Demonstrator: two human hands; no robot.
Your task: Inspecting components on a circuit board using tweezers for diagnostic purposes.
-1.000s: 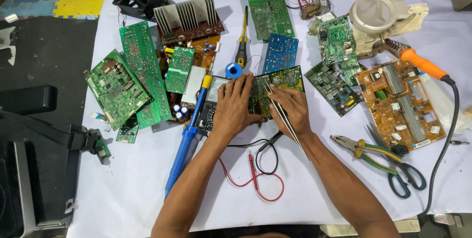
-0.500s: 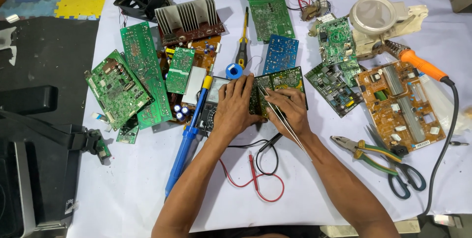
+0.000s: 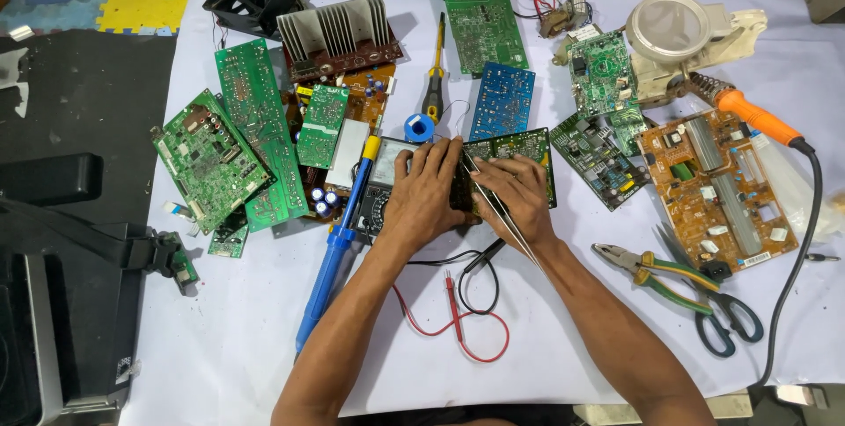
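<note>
I see left hand (image 3: 429,190) pressed flat on green circuit board (image 3: 519,149) | right hand (image 3: 519,197) nearer, pinching tweezers (image 3: 500,208) | tips point up-left onto board

Under the fingers lies a dark green circuit board (image 3: 515,166) speckled with silver solder points. Just left of the fingers a blue desoldering pump (image 3: 330,259) ends in a yellow tip, near a blue solder spool (image 3: 420,127). Above the fingertips sits a bright blue board (image 3: 503,100). Right of them, an orange-brown board (image 3: 717,188); below, red and black leads (image 3: 458,320) on the white cloth (image 3: 238,329).
</note>
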